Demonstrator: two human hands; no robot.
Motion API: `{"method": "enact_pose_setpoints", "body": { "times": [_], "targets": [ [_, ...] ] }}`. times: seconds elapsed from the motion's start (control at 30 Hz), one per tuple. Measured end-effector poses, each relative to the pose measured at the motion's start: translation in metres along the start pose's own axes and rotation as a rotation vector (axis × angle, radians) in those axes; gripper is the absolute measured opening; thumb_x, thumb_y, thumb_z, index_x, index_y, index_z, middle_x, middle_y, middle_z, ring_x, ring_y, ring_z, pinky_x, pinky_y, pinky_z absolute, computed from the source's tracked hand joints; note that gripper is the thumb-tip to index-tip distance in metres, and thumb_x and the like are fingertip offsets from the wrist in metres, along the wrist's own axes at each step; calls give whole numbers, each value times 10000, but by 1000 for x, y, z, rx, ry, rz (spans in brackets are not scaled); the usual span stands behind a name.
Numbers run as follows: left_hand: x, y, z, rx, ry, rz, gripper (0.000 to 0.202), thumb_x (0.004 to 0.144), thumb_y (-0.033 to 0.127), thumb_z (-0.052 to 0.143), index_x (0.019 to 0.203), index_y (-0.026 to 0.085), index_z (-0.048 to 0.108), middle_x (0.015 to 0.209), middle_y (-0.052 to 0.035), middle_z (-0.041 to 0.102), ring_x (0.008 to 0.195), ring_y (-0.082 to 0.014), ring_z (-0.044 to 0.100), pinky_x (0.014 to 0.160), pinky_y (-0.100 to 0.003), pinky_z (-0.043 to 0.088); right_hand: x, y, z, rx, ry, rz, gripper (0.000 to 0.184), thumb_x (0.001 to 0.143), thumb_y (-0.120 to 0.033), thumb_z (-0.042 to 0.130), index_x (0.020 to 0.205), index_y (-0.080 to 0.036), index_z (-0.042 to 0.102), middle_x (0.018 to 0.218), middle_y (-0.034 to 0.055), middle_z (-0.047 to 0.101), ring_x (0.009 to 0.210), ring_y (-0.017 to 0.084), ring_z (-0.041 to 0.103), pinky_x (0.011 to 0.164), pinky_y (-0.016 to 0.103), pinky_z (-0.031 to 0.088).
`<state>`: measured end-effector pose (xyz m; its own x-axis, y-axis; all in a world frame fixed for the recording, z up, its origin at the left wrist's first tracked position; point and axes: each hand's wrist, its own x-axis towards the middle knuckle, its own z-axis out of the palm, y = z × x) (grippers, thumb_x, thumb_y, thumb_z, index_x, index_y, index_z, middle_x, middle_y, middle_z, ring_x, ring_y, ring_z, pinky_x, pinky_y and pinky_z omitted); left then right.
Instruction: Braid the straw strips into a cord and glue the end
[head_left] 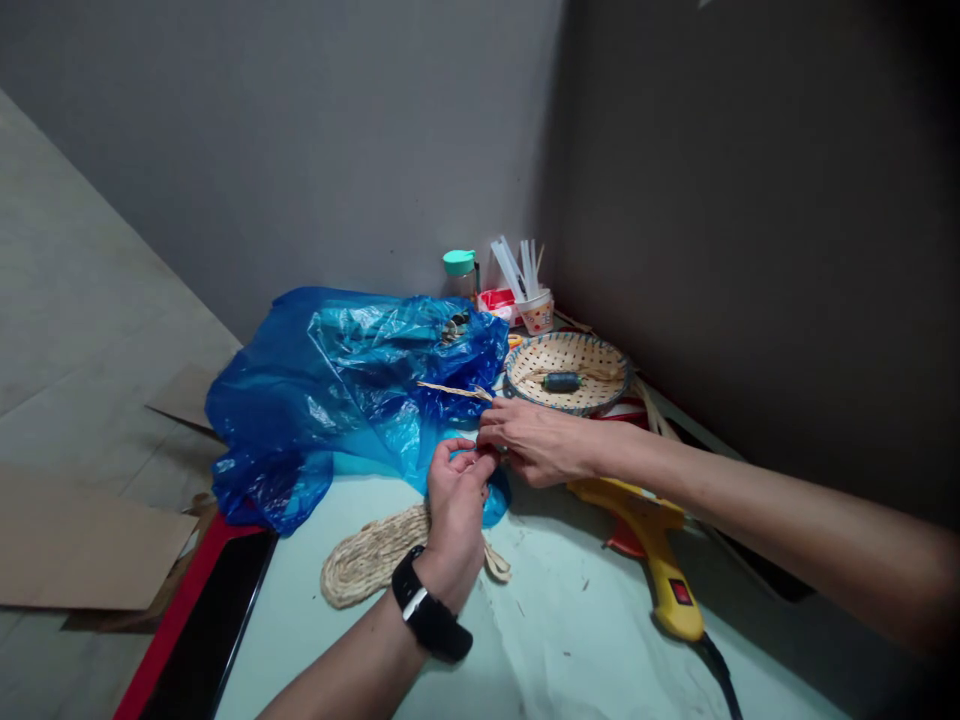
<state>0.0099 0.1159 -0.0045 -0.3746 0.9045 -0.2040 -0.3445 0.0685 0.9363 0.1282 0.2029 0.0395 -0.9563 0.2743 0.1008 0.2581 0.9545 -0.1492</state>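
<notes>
My left hand [459,500], with a black watch on its wrist, is closed in a pinch over the table, fingertips against those of my right hand [536,440]. My right hand is closed too, and a thin pale straw strand [450,389] sticks out leftward above its fingers. What lies between the fingertips is mostly hidden. Beneath my left wrist lies a flat, oval coiled piece of braided straw [367,562], partly covered by the hand. A looped straw end [496,563] shows just right of that wrist.
A yellow glue gun [660,570] lies under my right forearm, its cord running forward. Behind are a woven basket [525,385] holding a dark thread spool [561,382], a paper cup [536,312] of glue sticks, a green-lidded jar [460,265] and a crumpled blue plastic bag [322,380].
</notes>
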Motion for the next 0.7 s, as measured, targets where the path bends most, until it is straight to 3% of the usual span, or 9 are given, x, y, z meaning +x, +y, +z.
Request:
{"method": "enact_pose_setpoints", "body": {
  "times": [0.13, 0.27, 0.4, 0.57, 0.7],
  "targets": [
    [0, 0, 1, -3, -27, -19, 313, 617, 210, 707, 815, 210, 464, 594, 86, 501, 418, -32, 332, 416, -172, 199, 3, 6, 1, -87, -29, -17, 103, 783, -157, 559, 835, -111, 635, 871, 105, 586, 824, 207, 466, 776, 349, 371],
    [1, -1, 2, 8, -45, -44, 294, 628, 242, 713, 828, 196, 503, 607, 76, 493, 427, -32, 317, 415, -178, 186, 5, 10, 5, -168, -34, -13, 137, 846, -192, 548, 895, -111, 647, 922, 117, 571, 857, 219, 451, 742, 350, 350],
    [2, 0, 4, 1, -83, -60, 271, 654, 265, 702, 865, 184, 553, 584, 85, 431, 439, -36, 288, 421, -181, 177, 4, 3, 7, -259, 13, 27, 189, 915, -197, 480, 929, -120, 651, 981, 137, 550, 902, 248, 432, 737, 372, 321],
    [3, 2, 7, -21, -140, -78, 183, 593, 209, 681, 719, 156, 560, 560, 85, 387, 434, -27, 233, 412, -192, 137, -2, -9, 7, -361, 68, 12, 131, 904, -181, 512, 866, -125, 625, 917, 102, 537, 865, 238, 413, 762, 391, 295],
    [4, 1, 8, -44, -136, -77, 167, 585, 206, 667, 705, 151, 567, 552, 89, 370, 427, -20, 215, 410, -193, 121, -5, -8, 10, -396, 96, -24, 153, 930, -203, 480, 871, -131, 602, 913, 89, 538, 855, 233, 408, 752, 392, 292]
  ]
}}
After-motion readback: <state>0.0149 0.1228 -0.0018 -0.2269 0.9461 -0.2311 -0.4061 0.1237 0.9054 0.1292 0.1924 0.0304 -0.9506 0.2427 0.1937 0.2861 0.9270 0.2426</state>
